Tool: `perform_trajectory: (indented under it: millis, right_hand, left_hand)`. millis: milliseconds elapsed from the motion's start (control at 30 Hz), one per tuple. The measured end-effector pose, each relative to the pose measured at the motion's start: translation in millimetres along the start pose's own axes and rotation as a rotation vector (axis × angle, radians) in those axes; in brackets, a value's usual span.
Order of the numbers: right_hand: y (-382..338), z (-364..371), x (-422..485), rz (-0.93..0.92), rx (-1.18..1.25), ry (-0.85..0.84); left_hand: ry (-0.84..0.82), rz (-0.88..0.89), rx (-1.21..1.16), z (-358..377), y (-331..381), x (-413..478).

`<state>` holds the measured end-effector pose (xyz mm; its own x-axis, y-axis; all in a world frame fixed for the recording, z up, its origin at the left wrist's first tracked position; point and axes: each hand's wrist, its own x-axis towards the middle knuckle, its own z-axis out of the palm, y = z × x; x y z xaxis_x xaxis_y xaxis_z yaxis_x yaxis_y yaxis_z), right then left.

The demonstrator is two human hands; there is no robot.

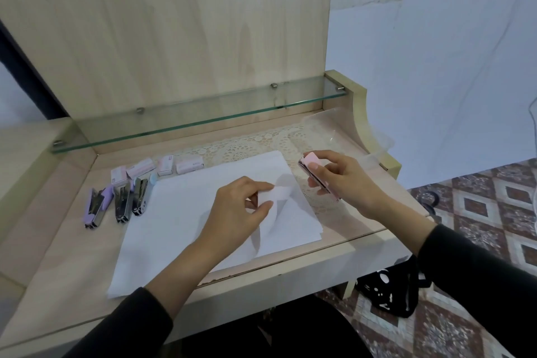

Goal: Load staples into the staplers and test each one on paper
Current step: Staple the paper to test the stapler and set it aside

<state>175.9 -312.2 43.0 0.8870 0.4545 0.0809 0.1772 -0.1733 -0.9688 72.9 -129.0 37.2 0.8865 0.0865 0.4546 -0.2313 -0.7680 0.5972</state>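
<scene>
My right hand (340, 180) grips a pink stapler (312, 167) above the desk's right side, beside the paper. My left hand (238, 206) pinches the lifted corner of the top white sheet (286, 193) of a paper stack (180, 221) lying in the middle of the desk. Three opened staplers lie side by side at the left: a purple one (97, 206), a second one (123, 203) and a blue-tipped one (141, 193). Several small pink-and-white staple boxes (162, 167) stand in a row behind them.
A glass shelf (203, 118) runs across the back above the desk. A lace mat (250, 147) lies under the paper's far edge. A clear plastic piece (328, 125) sits at the back right. A black bag (389, 291) rests on the tiled floor.
</scene>
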Motion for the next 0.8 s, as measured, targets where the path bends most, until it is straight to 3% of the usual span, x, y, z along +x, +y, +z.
perform_trajectory:
  millis: [267,533,800]
  right_hand:
    - [-10,40,9,-0.088,0.020,-0.047]
    - [-13,75,18,-0.207,-0.122,-0.136]
    - [-16,88,20,-0.213,-0.271,-0.230]
  left_hand:
    - [-0.020,-0.123,0.109,-26,-12,-29]
    - [0.018,-0.134,0.123,-48,-22,-39]
    - [0.173,-0.140,0.111,-80,-27,1]
